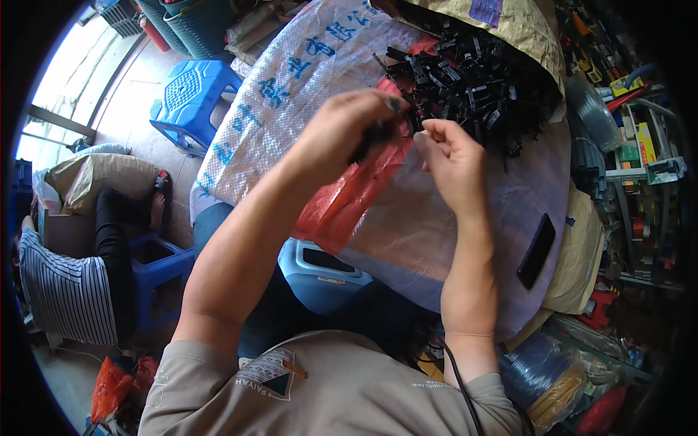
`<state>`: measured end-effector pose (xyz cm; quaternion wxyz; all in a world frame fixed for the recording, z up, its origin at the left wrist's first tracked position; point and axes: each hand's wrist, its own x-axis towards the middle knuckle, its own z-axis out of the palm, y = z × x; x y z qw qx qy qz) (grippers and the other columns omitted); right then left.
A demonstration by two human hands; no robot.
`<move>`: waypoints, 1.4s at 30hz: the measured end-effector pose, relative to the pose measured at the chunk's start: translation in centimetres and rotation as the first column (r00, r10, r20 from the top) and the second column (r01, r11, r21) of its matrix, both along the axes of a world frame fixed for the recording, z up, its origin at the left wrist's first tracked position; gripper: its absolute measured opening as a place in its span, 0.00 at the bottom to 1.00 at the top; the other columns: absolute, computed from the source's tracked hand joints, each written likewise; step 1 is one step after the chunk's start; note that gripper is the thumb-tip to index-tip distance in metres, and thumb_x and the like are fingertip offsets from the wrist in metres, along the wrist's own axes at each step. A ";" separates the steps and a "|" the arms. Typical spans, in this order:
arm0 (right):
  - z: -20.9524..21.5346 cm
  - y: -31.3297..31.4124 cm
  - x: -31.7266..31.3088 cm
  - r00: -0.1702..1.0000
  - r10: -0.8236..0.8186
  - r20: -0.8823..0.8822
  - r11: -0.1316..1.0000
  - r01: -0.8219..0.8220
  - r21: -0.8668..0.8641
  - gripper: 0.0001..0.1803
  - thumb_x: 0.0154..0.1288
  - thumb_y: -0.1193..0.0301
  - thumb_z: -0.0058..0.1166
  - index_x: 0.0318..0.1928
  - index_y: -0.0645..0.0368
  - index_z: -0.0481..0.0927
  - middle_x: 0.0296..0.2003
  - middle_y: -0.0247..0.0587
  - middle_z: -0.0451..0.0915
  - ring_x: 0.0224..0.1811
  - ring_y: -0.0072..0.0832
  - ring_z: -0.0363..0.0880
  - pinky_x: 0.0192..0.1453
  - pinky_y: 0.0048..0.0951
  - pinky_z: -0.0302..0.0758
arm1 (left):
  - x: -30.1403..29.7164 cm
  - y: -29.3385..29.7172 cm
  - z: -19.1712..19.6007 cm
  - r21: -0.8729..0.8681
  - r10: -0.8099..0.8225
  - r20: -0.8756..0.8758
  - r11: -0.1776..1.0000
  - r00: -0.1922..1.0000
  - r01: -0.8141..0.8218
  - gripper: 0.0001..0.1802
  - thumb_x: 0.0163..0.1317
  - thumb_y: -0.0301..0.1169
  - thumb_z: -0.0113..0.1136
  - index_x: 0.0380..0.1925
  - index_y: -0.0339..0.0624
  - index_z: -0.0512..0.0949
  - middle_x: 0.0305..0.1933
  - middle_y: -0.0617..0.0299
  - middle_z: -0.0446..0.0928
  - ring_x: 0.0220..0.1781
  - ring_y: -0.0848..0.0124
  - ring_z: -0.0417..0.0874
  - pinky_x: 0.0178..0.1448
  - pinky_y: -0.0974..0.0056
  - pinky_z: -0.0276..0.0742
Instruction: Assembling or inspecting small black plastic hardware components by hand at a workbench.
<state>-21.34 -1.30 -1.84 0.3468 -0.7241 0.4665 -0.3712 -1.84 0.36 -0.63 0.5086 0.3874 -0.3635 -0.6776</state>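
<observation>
Up at about twelve o'clock from the person's chest, both hands meet over a round table (465, 240) draped in woven plastic sacking. The left hand (342, 134) is curled shut, its fingers wrapped round a small black plastic part (378, 131) whose end pokes out toward the pile. The right hand (451, 156) sits just at three o'clock of it, fingers bent in and thumb pressed against them in a loose pinch; whether anything lies between those fingertips cannot be told, since the hand's back hides them.

Just beyond both hands, at twelve to one o'clock, lies a heap of black plastic clips (472, 87) (a tangle too dense to count), spilling from under a tan sack (509, 29). A red plastic bag (349, 196) runs from beneath the left hand down toward seven o'clock, off the table's edge. A dark phone (536, 251) rests flat on the table at four o'clock from the right hand, well apart from it.

At nine o'clock from the table stands a blue plastic stool (190, 94), and lower left another person in a striped top (62, 291) sits on a second blue stool (156, 265). Shelves of small goods (636, 145) crowd the three o'clock rim.
</observation>
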 end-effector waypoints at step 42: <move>0.7 -0.2 -0.6 0.725 0.251 0.642 0.917 -0.390 0.080 0.15 0.68 0.71 0.55 0.52 0.64 0.75 0.51 0.43 0.77 0.38 0.20 0.76 0.41 0.22 0.73 | 0.4 0.1 0.6 -0.116 -0.086 0.299 0.985 0.950 0.125 0.14 0.59 0.28 0.61 0.43 0.34 0.82 0.30 0.64 0.80 0.28 0.81 0.76 0.33 0.72 0.72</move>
